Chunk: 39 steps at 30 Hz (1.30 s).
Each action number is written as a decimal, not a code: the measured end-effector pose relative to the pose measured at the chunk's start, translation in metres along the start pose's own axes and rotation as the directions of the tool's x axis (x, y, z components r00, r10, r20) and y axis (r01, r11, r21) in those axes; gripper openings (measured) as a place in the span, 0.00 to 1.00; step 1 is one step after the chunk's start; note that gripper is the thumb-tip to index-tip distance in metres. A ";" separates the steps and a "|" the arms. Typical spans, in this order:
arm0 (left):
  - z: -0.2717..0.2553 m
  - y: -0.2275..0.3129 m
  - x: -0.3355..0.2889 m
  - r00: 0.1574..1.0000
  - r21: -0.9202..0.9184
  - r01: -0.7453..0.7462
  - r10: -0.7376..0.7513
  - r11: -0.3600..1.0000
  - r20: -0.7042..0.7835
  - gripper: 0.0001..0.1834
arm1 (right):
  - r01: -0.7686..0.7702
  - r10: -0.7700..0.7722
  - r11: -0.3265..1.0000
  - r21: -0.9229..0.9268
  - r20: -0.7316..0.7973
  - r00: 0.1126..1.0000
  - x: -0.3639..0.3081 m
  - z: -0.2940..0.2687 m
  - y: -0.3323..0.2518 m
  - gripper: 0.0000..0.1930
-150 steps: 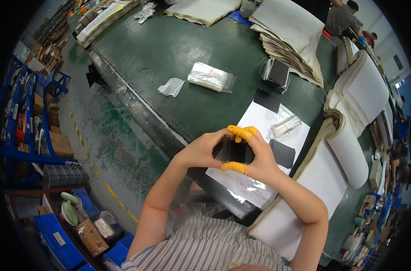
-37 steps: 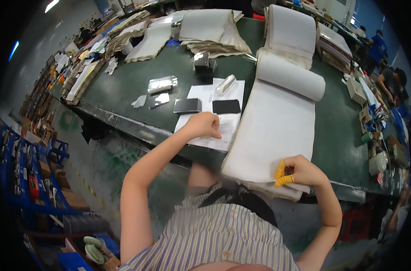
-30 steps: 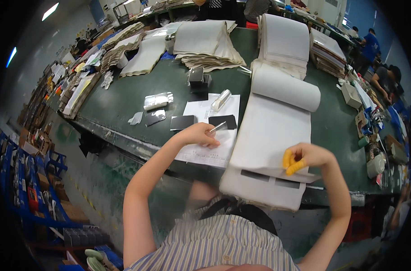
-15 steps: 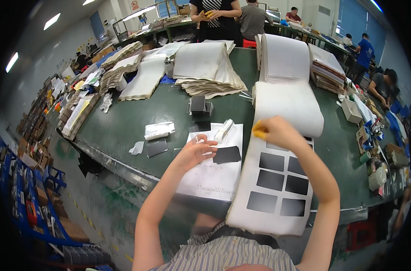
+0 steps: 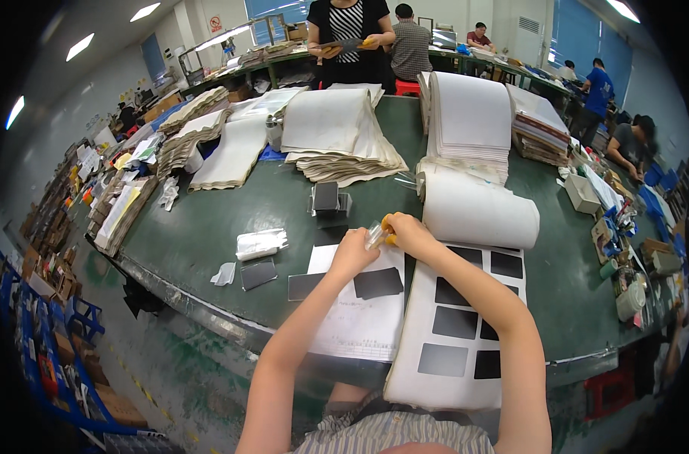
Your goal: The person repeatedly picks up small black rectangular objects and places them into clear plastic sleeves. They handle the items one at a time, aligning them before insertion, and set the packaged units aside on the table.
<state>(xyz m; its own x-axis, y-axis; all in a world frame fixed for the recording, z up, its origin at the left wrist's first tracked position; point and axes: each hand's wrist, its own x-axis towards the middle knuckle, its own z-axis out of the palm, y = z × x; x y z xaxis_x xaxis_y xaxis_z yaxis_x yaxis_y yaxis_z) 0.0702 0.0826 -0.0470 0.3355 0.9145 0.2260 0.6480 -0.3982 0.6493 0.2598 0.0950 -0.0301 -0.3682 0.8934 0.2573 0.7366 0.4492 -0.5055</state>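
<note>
My left hand (image 5: 352, 254) is closed around a small clear, shiny plastic-wrapped bundle (image 5: 374, 235). At the bundle's right side, my right hand (image 5: 409, 233), with yellow covers on its fingertips, pinches it too. Below them a white printed sheet (image 5: 352, 329) bears a black card (image 5: 378, 283), and a dark grey card (image 5: 305, 287) overlaps its left edge. Beside the sheet, under my right forearm, lies a large thick-paged book (image 5: 405, 374) with rows of dark rectangular cards (image 5: 456, 321) on its page; my arm hides some. Its turned page (image 5: 481, 213) curls over beyond.
A block of dark cards (image 5: 326, 197) stands beyond my hands. To the left lie a white wrapped bundle (image 5: 260, 244) and a clear-edged card (image 5: 259, 274). Page stacks (image 5: 325, 121) line the table's far side; boxes and jars (image 5: 630, 300) crowd the right. A person (image 5: 348, 45) stands opposite.
My right hand has come left and down from the book to meet my left hand. The clear bundle, lying on the sheet before, is now between both hands.
</note>
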 end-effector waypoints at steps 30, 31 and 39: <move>-0.024 -0.025 -0.001 0.779 -0.729 0.608 -0.057 0.314 0.625 0.28 | 0.210 -0.210 0.978 -0.019 -0.023 0.977 -0.031 -0.056 -0.046 0.12; -0.029 -0.006 -0.003 0.770 -0.727 0.620 -0.052 0.295 0.636 0.28 | 0.224 -0.223 0.974 0.017 -0.042 0.974 -0.033 -0.055 -0.046 0.13; -0.022 0.017 -0.014 0.926 -0.713 0.377 -0.266 0.591 0.269 0.22 | 0.316 -0.328 0.905 -0.285 0.006 0.945 -0.034 -0.051 -0.050 0.13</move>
<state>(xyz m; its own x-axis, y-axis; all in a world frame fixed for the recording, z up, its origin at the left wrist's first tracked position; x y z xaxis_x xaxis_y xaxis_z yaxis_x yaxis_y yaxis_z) 0.0613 0.0643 -0.0229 0.3223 0.9333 -0.1583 0.0217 0.1599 0.9869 0.2643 0.0417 0.0288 -0.5925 0.6969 0.4041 0.7122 0.6876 -0.1415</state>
